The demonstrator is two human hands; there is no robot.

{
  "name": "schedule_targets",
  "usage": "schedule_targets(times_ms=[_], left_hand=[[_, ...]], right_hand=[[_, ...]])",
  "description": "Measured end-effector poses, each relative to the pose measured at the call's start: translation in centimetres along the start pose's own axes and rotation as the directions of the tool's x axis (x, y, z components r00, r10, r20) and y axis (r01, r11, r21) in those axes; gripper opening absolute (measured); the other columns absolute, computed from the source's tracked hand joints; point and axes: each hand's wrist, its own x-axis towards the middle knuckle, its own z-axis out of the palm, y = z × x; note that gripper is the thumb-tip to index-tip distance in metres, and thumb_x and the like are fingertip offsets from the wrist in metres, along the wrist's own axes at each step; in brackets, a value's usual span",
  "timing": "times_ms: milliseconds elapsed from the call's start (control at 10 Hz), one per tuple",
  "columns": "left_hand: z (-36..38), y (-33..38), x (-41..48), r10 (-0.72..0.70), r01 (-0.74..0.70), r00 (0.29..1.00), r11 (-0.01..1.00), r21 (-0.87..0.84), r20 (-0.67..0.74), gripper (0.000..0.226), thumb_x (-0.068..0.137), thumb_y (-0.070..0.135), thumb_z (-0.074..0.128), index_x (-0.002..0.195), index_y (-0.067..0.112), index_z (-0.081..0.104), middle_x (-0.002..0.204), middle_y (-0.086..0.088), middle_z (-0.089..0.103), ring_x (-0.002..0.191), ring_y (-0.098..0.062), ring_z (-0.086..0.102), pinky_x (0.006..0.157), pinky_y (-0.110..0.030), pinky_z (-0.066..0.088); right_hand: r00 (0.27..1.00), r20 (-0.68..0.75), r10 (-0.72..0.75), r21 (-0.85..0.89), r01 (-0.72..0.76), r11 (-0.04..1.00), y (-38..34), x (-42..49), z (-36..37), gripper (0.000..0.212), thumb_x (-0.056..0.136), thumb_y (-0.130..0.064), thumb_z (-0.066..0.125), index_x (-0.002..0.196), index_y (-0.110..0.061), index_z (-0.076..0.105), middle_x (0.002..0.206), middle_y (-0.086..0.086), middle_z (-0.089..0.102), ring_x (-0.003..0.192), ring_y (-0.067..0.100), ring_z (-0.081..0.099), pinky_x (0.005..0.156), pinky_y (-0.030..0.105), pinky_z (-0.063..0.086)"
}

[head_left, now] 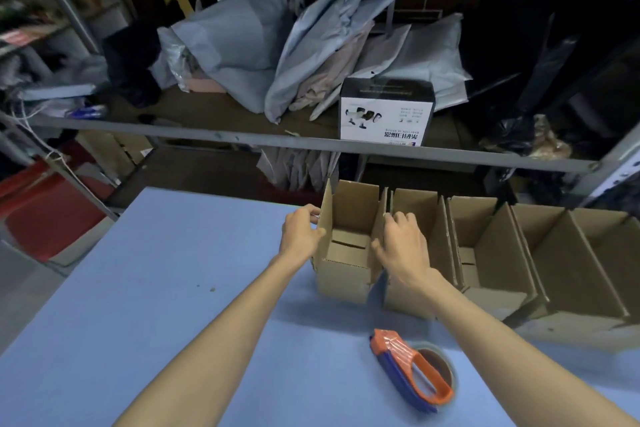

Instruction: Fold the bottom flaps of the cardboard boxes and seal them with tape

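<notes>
— Where the blue tabletop [156, 288] runs toward its far edge, what stands there?

— Cardboard boxes in a row, open side up. The leftmost box [341, 274] sits between the two hands; the other boxes [519, 253] line up to its right, touching one another, flaps standing upright.

— And the hands, what are they doing?

— The left hand [300, 232] is curled round the left upright flap of that leftmost box, fingers over the far side, thumb on the near side. The right hand [403, 241] grips the box's right wall, fingers hooked over the top edge where it meets the next box. Both are closed on cardboard, not spread wide.

— Can you see the bottom of the box?

— Partly. Inside, folded flaps lie across the floor of it. Whether tape is on them I cannot tell.

— Where is the tape?

— A tape dispenser [412, 371], orange handle, blue body, with a brown roll in it, lies on the tabletop near the front, between the forearms and closer to the right one. Neither hand touches it.

— Anything behind?

— A metal shelf [207, 135] beyond the tabletop, carrying grey mailing bags [242, 45] in a heap and a black-and-white printed box [386, 111] standing just right of them.
</notes>
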Motion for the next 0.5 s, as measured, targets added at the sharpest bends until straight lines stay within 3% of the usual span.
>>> schedule_targets(times_ms=[300, 400, 500], left_hand=[[1.6, -0.5, 0.5, -0.054, 0.053, 0.992, 0.999, 0.012, 0.111, 0.035, 0.081, 0.003, 0.067, 0.113, 0.013, 0.057, 0.102, -0.006, 0.064, 0.088, -0.021, 0.061, 0.074, -0.032, 0.054], [1.0, 0.4, 0.3, -0.066, 0.044, 0.98, 0.992, 0.121, 0.188, 0.036, 0.081, 0.008, 0.066, 0.114, 0.013, 0.052, 0.104, -0.006, 0.06, 0.094, -0.025, 0.059, 0.075, -0.035, 0.051], [-0.1, 2.0, -0.3, -0.069, 0.004, 0.975, 0.955, 0.297, 0.21, 0.039, 0.083, 0.014, 0.065, 0.118, 0.008, 0.047, 0.109, -0.009, 0.057, 0.098, -0.029, 0.057, 0.078, -0.038, 0.05]], right_hand=[[0.999, 0.042, -0.017, -0.161, 0.023, 0.987, 0.5, 0.4, 1.0, 0.05, 0.088, -0.026, 0.058, 0.131, -0.003, 0.047, 0.119, 0.011, 0.054, 0.108, 0.024, 0.043, 0.085, 0.029, 0.041], [0.997, 0.078, -0.018, -0.179, 0.031, 0.983, 0.4, 0.2, 0.7, 0.047, 0.088, -0.028, 0.056, 0.127, -0.002, 0.048, 0.117, 0.012, 0.054, 0.107, 0.025, 0.044, 0.085, 0.03, 0.041], [0.996, 0.083, -0.022, -0.079, 0.029, 0.996, 0.6, -0.1, -0.3, 0.05, 0.092, -0.036, 0.052, 0.129, -0.002, 0.046, 0.12, 0.014, 0.053, 0.111, 0.027, 0.044, 0.086, 0.033, 0.044]])
